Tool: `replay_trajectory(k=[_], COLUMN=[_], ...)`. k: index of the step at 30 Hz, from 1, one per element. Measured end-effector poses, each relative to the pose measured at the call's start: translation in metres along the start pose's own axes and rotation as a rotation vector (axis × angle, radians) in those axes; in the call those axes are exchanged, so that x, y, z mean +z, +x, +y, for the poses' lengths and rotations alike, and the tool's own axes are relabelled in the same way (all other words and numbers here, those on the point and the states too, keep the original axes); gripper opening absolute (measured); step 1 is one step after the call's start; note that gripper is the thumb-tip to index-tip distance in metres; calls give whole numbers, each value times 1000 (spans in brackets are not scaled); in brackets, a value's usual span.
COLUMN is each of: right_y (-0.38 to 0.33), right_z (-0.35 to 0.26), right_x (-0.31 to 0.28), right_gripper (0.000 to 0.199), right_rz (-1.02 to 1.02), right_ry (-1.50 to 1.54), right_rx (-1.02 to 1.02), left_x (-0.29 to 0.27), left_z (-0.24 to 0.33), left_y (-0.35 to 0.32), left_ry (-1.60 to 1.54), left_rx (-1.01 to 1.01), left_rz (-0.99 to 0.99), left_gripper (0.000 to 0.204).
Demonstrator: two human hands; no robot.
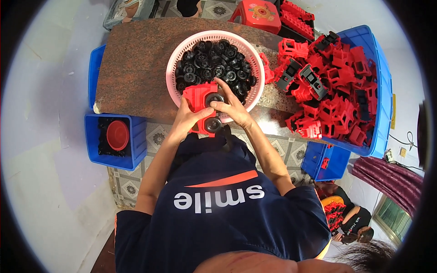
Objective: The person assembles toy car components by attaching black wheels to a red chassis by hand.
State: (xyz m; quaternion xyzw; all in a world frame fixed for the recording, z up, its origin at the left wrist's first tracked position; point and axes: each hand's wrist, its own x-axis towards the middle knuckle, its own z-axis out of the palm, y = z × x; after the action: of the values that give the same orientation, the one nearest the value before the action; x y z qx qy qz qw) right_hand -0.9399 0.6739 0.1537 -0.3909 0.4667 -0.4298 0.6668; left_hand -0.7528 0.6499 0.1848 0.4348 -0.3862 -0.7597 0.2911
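A red toy car body (196, 98) with two black wheels on its right side is held over the near rim of a pink basket. My left hand (185, 117) grips the body from the left, its thumb lying across the red side. On the other side, my right hand (232, 107) has its thumb by the upper wheel (214, 98) and its fingers curled around the car's far end. The lower wheel (212, 123) shows fully. Beneath and beyond the car, the pink basket (170, 68) holds a heap of loose black wheels (205, 59).
The brown stone table (132, 63) carries the basket. A blue bin (380, 91) lies tipped at the right, spilling red car bodies (337, 100). Blue bins stand at the left (136, 141) and lower right (334, 166). A red stool (259, 16) is beyond; another person (355, 218) sits lower right.
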Motion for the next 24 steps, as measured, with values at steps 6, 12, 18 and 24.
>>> replay_trajectory(k=[6, 12, 18, 24], right_y=[-2, -6, -28, 24], right_z=[5, -1, -48, -60], right_x=[1, 4, 13, 14], right_gripper=[90, 87, 89, 44], right_rz=[-43, -44, -374, -561], right_ry=[279, 237, -989, -764], right_rx=[63, 110, -892, -937], left_x=[-7, -12, -59, -68], left_z=[-26, -50, -11, -52], left_y=[0, -7, -27, -23], left_ry=[329, 261, -581, -610], left_rx=[95, 96, 41, -414], left_rz=[135, 172, -218, -25], left_gripper=[67, 75, 118, 75])
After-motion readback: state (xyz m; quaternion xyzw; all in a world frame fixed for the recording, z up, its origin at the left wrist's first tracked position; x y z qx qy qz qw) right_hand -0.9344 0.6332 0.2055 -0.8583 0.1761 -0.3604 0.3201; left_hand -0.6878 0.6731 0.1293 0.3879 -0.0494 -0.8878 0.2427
